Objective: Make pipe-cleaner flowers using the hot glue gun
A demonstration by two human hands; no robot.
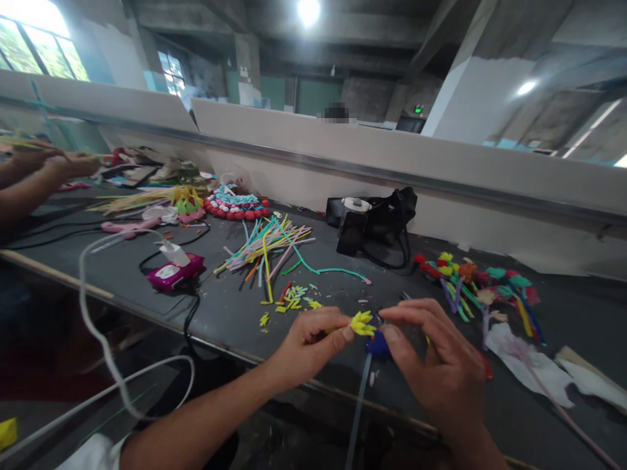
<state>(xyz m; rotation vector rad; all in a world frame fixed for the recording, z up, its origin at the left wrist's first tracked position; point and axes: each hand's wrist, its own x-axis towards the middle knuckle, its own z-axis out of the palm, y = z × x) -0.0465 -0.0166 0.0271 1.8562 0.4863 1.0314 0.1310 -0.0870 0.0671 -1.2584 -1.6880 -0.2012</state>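
A small yellow pipe-cleaner flower [363, 324], with short petals fanned out, is pinched in the fingertips of my left hand [321, 339]. Just right of it is my right hand [435, 359], its thumb and index fingertip a little apart close to the petals. Whether anything tiny lies between those fingertips is hard to see. Partly hidden below the flower, a blue glue gun [378, 346] rests on the table, a translucent glue stick [360, 408] reaching toward the table's front edge. Short yellow and green cut pieces [294, 300] are scattered left of the flower.
Long pipe cleaners [264, 251] lie heaped mid-table. Finished colourful flowers [470, 277] are at right, beside white tissue [529, 365]. A black bag [377, 222] stands near the partition. A purple box [175, 271] and white cable [91, 313] are at left, near another person's hands [63, 163].
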